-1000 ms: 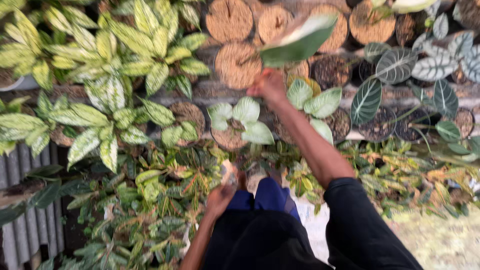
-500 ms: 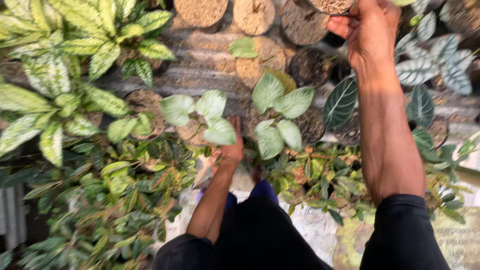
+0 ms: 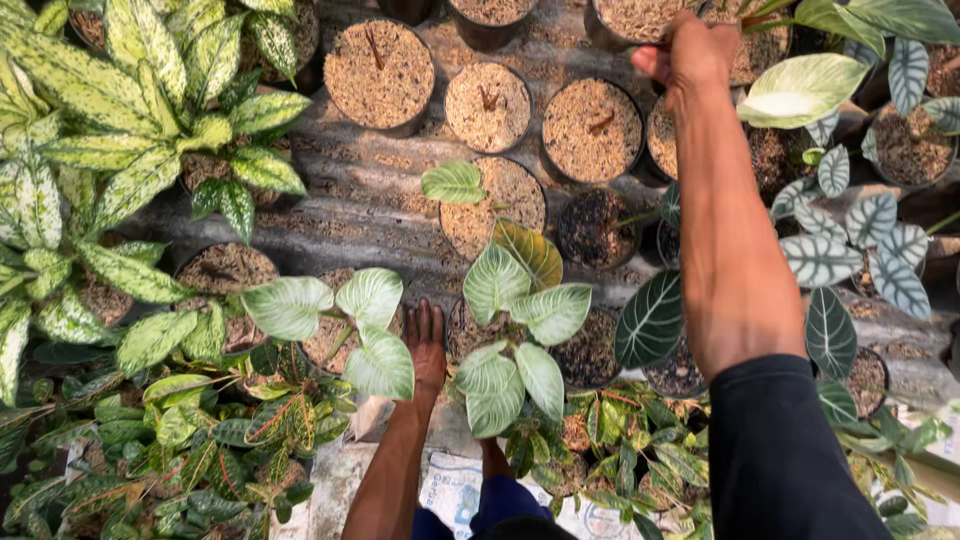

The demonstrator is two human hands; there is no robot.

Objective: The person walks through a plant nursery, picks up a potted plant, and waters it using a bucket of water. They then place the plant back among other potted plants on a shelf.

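The largest thing in view is the corrugated metal sheet (image 3: 340,200) that serves as a worktop, grey and dusted with potting mix, running across the middle of the frame. It is crowded with round pots. Along the top centre stand several husk-filled pots (image 3: 380,75) holding only short stubs or nothing, so they look prepared but not yet planted; lower down, the pots already carry grown foliage.

Speckled aglaonema plants (image 3: 110,130) fill the upper left. Dark velvety plants with white veins (image 3: 850,250) occupy the right side. At centre sits a pale-veined philodendron (image 3: 515,320), and crotons (image 3: 230,440) spread across the lower left.

The right hand (image 3: 690,55), at the top right of the frame, is closed around a thin stem at the rim of a husk-filled pot there. A large pale leaf (image 3: 800,90) hangs just beside it, though I cannot tell whether it belongs to that stem.

The left hand (image 3: 425,345), lower centre, lies open with fingers extended, pressed against the edge of the sheet between two pots.

The setting appears to be an outdoor nursery, with printed sacks (image 3: 455,490) on the ground at the bottom.
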